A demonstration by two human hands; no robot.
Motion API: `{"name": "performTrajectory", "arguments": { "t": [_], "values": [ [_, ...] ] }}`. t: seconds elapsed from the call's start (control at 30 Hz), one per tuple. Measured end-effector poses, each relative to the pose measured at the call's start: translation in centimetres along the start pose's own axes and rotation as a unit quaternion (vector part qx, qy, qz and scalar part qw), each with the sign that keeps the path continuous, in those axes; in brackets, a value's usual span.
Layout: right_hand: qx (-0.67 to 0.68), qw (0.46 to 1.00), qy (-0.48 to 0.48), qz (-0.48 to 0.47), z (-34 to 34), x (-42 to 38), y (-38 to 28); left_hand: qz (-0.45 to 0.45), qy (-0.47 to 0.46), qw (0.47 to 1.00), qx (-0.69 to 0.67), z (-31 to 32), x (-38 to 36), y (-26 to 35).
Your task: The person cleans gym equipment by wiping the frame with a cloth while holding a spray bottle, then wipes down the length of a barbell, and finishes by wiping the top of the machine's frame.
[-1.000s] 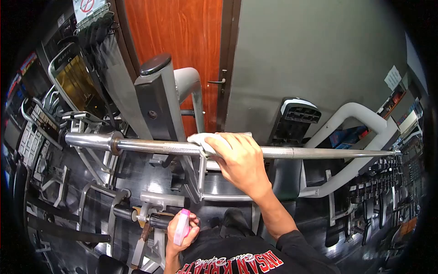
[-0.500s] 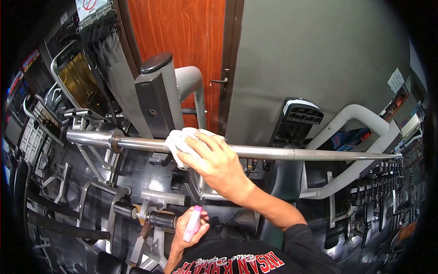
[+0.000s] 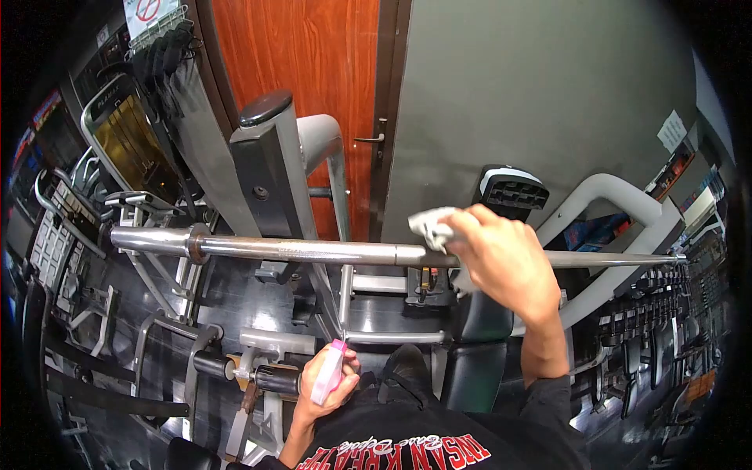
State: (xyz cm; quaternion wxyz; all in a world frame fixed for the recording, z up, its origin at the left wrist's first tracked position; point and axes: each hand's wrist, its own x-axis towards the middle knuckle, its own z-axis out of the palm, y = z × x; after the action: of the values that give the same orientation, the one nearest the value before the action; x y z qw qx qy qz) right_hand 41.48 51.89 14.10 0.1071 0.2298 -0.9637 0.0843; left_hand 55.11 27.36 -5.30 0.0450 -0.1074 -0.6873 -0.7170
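Note:
A long metal barbell (image 3: 313, 251) runs across the view, its thick sleeve at the left. My right hand (image 3: 509, 262) is closed round a whitish cloth (image 3: 435, 227) at the bar, right of centre. The cloth sits over the bar's upper side, and part of it shows below the hand. Low in the view, near my body, my left hand (image 3: 329, 384) grips a pink and white bottle (image 3: 329, 371), whose pink top points up. The lower part of this bottle is hidden by the fingers.
Behind the bar stands a grey and black machine upright (image 3: 274, 180) before a reddish wooden door (image 3: 305, 63). A black padded bench (image 3: 476, 368) is below the bar. Dumbbell racks (image 3: 642, 313) line the right, and more gym machines (image 3: 141, 149) fill the left.
My right hand has moved right along the bar with the cloth, uncovering the bar's middle. My left hand still holds the bottle in nearly the same place. The view has shifted slightly.

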Motion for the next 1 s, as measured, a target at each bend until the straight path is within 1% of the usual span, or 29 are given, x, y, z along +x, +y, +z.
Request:
{"name": "performTrajectory", "arguments": {
  "t": [0.03, 0.07, 0.1, 0.17, 0.23, 0.27, 0.3, 0.37, 0.5, 0.53, 0.63, 0.7, 0.77, 0.83, 0.87, 0.9, 0.97, 1.0],
  "values": [
    [0.045, 0.998, 0.045, -0.015, 0.2, 0.8, -0.4, 0.000, 0.008, 1.000, -0.001, 0.0, 0.1, 0.0],
    [0.114, 0.983, 0.128, -0.070, 1.1, 1.7, -1.4, 0.002, 0.011, 1.000, -0.001, 0.0, 0.2, 0.1],
    [0.183, 0.953, 0.207, -0.122, 2.7, 2.8, -2.7, -0.003, 0.019, 1.000, -0.020, 0.2, 0.3, 0.3],
    [0.211, 0.925, 0.222, -0.226, 7.5, 4.3, -4.8, -0.019, 0.030, 0.998, -0.057, 0.4, 0.3, 0.6],
    [0.110, 0.960, 0.176, -0.188, 9.6, 4.0, -6.4, -0.006, 0.025, 0.999, -0.037, 0.4, 0.2, 0.3],
    [0.124, 0.967, 0.125, -0.185, 9.4, 3.8, -6.3, 0.008, 0.021, 1.000, -0.018, 0.5, 0.3, 0.1],
    [0.124, 0.967, 0.125, -0.184, 9.5, 3.7, -5.9, 0.008, 0.021, 1.000, -0.018, 0.7, 0.3, 0.2],
    [0.147, 0.936, 0.198, -0.251, 9.3, 3.3, -4.6, -0.016, 0.028, 0.998, -0.057, 1.1, 0.3, 0.5],
    [0.120, 0.944, 0.187, -0.245, 8.0, 0.9, -1.0, -0.001, 0.012, 0.999, -0.031, 1.4, 0.3, 0.1],
    [0.097, 0.952, 0.162, -0.242, 7.5, 0.0, 0.4, -0.006, 0.008, 0.999, -0.033, 1.5, 0.3, 0.1],
    [0.089, 0.973, 0.124, -0.172, 5.6, -2.7, 3.0, -0.008, -0.005, 1.000, -0.027, 1.8, 0.6, -0.1],
    [0.092, 0.980, 0.119, -0.131, 4.6, -3.9, 4.3, -0.006, -0.014, 1.000, -0.018, 1.9, 0.9, -0.2],
    [0.133, 0.980, 0.113, -0.099, 3.6, -4.7, 5.6, -0.018, -0.032, 0.999, -0.004, 1.9, 1.0, 0.0],
    [0.161, 0.983, 0.078, -0.036, 1.9, -4.8, 5.9, -0.010, -0.034, 0.999, -0.014, 2.1, 1.1, -0.2],
    [0.156, 0.978, 0.131, -0.038, 1.6, -4.7, 6.0, 0.000, -0.033, 0.999, -0.024, 2.1, 1.2, -0.3],
    [0.195, 0.967, 0.164, -0.022, 1.1, -4.6, 5.6, 0.002, -0.035, 0.999, -0.024, 2.1, 1.2, -0.4],
    [0.241, 0.925, 0.289, -0.049, 1.1, -3.9, 4.2, -0.022, -0.040, 0.999, -0.011, 2.1, 1.1, -0.5],
    [0.258, 0.918, 0.295, -0.065, 1.7, -3.7, 3.7, -0.023, -0.042, 0.999, -0.012, 2.1, 1.1, -0.5]
  ]
}}
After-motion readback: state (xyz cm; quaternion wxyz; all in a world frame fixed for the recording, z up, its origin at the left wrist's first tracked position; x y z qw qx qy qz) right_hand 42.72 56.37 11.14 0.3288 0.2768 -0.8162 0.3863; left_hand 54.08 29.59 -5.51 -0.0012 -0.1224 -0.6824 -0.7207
